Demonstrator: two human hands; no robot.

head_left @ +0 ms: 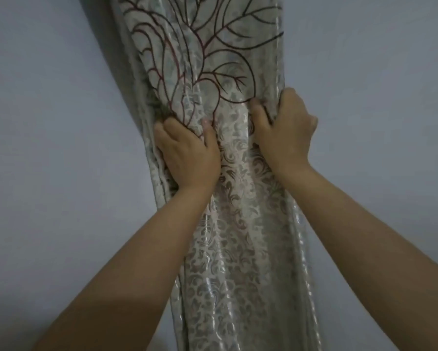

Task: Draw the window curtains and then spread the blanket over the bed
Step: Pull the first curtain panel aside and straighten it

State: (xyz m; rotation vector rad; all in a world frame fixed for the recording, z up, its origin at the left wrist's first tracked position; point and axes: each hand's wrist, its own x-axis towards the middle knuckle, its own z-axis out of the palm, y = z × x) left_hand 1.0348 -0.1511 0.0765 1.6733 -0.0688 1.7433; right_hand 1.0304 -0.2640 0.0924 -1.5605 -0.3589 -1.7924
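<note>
Curtain: 1 panel, bunched, frame centre, running 12 to 6 o'clock against grey wall. Shiny cream damask; dark red branch-and-leaf print up top. 2 hands: left hand clenched on 9 o'clock edge, right hand clenched on 3 o'clock edge.

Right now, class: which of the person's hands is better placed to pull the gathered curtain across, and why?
Probably the right hand: it grips the curtain at its hemmed outer edge, higher up. The left hand clutches the opposite folds of the bunch.
</note>
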